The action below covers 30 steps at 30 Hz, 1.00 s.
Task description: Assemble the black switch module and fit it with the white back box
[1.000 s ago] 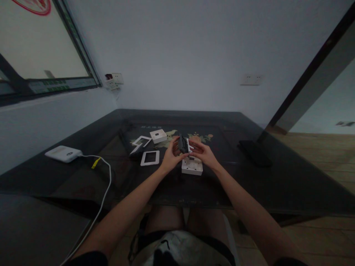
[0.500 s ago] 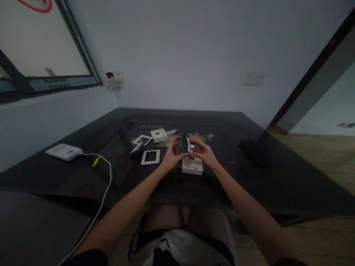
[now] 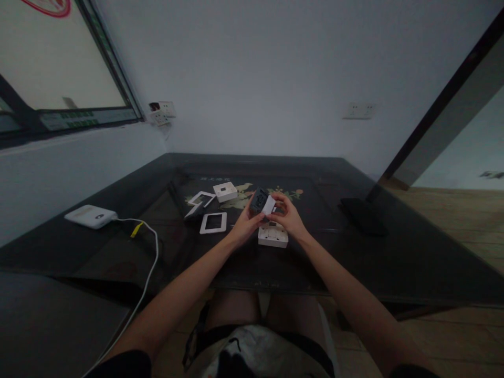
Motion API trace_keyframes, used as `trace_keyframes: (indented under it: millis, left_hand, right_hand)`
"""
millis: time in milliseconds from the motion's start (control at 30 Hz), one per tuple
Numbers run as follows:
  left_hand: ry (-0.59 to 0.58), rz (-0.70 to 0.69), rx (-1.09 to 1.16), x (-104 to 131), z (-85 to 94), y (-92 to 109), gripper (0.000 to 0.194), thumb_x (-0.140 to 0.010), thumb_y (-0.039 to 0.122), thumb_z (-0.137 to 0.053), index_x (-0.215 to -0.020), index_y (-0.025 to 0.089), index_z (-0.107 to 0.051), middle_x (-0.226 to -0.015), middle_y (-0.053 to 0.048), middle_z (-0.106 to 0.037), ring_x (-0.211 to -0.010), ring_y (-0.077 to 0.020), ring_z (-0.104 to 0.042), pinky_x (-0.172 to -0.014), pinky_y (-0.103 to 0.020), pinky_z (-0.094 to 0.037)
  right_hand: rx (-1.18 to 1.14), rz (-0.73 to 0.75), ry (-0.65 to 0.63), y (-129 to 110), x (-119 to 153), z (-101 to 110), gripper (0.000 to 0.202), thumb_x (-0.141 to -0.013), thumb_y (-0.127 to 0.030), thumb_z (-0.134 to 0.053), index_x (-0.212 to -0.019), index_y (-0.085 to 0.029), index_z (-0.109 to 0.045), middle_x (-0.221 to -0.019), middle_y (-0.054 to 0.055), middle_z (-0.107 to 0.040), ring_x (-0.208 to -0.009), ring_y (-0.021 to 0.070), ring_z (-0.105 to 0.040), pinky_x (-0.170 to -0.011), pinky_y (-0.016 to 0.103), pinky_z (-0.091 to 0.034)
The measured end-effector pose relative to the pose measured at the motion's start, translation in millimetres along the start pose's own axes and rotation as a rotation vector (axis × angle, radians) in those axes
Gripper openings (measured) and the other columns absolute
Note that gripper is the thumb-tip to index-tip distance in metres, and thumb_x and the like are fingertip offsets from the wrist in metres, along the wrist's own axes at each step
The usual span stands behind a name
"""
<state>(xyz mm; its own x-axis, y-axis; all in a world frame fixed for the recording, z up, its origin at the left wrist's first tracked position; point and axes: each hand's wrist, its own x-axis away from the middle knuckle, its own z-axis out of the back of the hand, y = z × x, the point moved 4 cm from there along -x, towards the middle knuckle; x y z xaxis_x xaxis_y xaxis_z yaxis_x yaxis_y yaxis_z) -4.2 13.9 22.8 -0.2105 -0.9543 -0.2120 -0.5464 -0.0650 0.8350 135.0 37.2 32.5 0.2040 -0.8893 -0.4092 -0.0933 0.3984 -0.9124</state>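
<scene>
My left hand (image 3: 247, 223) is closed on a dark square wall switch or socket module (image 3: 259, 200), its recessed black back tilted toward me. My right hand (image 3: 289, 218) pinches a small white piece (image 3: 269, 205) at the module's right edge; whether it is joined to the module I cannot tell. Just below both hands, a white wall-mount back box (image 3: 273, 240) rests open side up on the table, partly hidden by the right hand. Left of my hands lie a white square frame (image 3: 213, 223), another white frame (image 3: 202, 198) and a dark module (image 3: 194, 211).
Behind the frames sits a second white box (image 3: 225, 192). A white power bank-like device (image 3: 91, 216) with a white cable (image 3: 156, 247) and yellow tag lies at left. A black flat object (image 3: 363, 216) is at right on the dark table (image 3: 315, 262). Sockets are on the wall.
The dark module has been turned so more of its back faces me, and the white piece shows more plainly. My hands have stayed in nearly the same place above the box.
</scene>
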Motion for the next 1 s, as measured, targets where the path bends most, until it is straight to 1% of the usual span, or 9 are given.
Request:
trace_keyframes:
  millis: [100, 233, 333, 433, 533, 633, 767, 900, 1000]
  left_hand:
    - [0.102, 0.006, -0.060, 0.6, 2.6, -3.8, 0.077, -0.058, 0.023, -0.083, -0.126, 0.020, -0.047, -0.122, -0.013, -0.061, -0.106, -0.0266, -0.061, -0.085, -0.037, -0.052]
    - [0.191, 0.005, -0.132, 0.0, 9.9, -6.6, 0.064, -0.063, 0.027, -0.080, -0.119, 0.018, -0.051, -0.115, -0.012, -0.065, -0.100, -0.0255, -0.064, -0.083, -0.038, -0.053]
    - [0.177, -0.037, -0.207, -2.5, 14.8, -5.3, 0.060, -0.066, 0.028, -0.077, -0.120, 0.018, -0.052, -0.117, -0.011, -0.064, -0.103, -0.0253, -0.063, -0.086, -0.039, -0.052]
    - [0.136, -0.144, -0.335, -3.7, 16.3, -0.6, 0.064, -0.068, 0.028, -0.076, -0.125, 0.020, -0.048, -0.123, -0.011, -0.061, -0.111, -0.0250, -0.059, -0.095, -0.041, -0.047]
    - [0.072, -0.224, -0.448, -1.7, 12.0, 4.5, 0.065, -0.069, 0.027, -0.075, -0.128, 0.020, -0.046, -0.126, -0.011, -0.058, -0.114, -0.0252, -0.057, -0.099, -0.041, -0.045]
    - [0.000, -0.234, -0.500, 0.9, 4.5, 9.0, 0.064, -0.069, 0.026, -0.075, -0.127, 0.019, -0.048, -0.125, -0.011, -0.059, -0.112, -0.0257, -0.058, -0.099, -0.041, -0.046]
    - [-0.053, -0.242, -0.440, 0.9, 0.1, 12.7, 0.067, -0.070, 0.026, -0.074, -0.131, 0.022, -0.046, -0.134, -0.010, -0.053, -0.118, -0.0266, -0.054, -0.099, -0.042, -0.046]
    - [-0.002, -0.243, -0.408, -2.5, 8.8, 8.1, 0.065, -0.067, 0.026, -0.077, -0.125, 0.020, -0.048, -0.129, -0.011, -0.055, -0.117, -0.0270, -0.054, -0.098, -0.044, -0.046]
    - [0.018, -0.199, -0.416, -4.9, 15.6, 1.9, 0.062, -0.068, 0.029, -0.076, -0.123, 0.019, -0.049, -0.125, -0.012, -0.057, -0.112, -0.0271, -0.057, -0.094, -0.045, -0.049]
  right_hand:
    - [0.066, 0.045, 0.018, 0.7, 2.2, -4.5, 0.056, -0.059, -0.027, -0.079, -0.108, -0.026, -0.052, -0.120, 0.007, -0.049, -0.103, 0.0215, -0.053, -0.077, 0.034, -0.055]
    - [0.135, 0.101, 0.018, -2.6, 4.5, -9.6, 0.056, -0.060, -0.025, -0.078, -0.110, -0.025, -0.052, -0.122, 0.008, -0.046, -0.106, 0.0225, -0.050, -0.075, 0.032, -0.054]
    - [0.131, 0.109, -0.009, -7.6, 3.9, -9.0, 0.054, -0.063, -0.028, -0.077, -0.112, -0.025, -0.053, -0.120, 0.008, -0.049, -0.107, 0.0225, -0.051, -0.077, 0.033, -0.053]
    - [0.081, 0.075, 0.028, -10.0, 1.0, -1.3, 0.050, -0.069, -0.033, -0.072, -0.116, -0.025, -0.055, -0.117, 0.008, -0.055, -0.104, 0.0220, -0.054, -0.078, 0.034, -0.053]
    - [0.075, 0.038, 0.034, -9.0, -2.6, 6.8, 0.040, -0.072, -0.037, -0.069, -0.110, -0.023, -0.062, -0.109, 0.008, -0.061, -0.098, 0.0219, -0.057, -0.076, 0.035, -0.053]
    - [0.074, 0.019, 0.019, -7.5, -5.2, 12.3, 0.033, -0.068, -0.038, -0.072, -0.097, -0.022, -0.067, -0.099, 0.006, -0.064, -0.087, 0.0207, -0.059, -0.067, 0.033, -0.053]
    - [0.077, 0.043, 0.048, -10.0, -5.8, 16.6, 0.033, -0.062, -0.036, -0.077, -0.090, -0.022, -0.067, -0.091, 0.003, -0.061, -0.077, 0.0175, -0.057, -0.059, 0.030, -0.052]
    - [0.096, 0.028, 0.062, -11.3, -5.2, 17.3, 0.036, -0.060, -0.036, -0.079, -0.089, -0.022, -0.064, -0.079, 0.000, -0.055, -0.066, 0.0145, -0.053, -0.053, 0.028, -0.050]
    - [0.127, 0.012, 0.046, -10.4, -5.2, 16.8, 0.038, -0.060, -0.039, -0.079, -0.089, -0.020, -0.062, -0.079, 0.001, -0.056, -0.065, 0.0147, -0.053, -0.048, 0.027, -0.049]
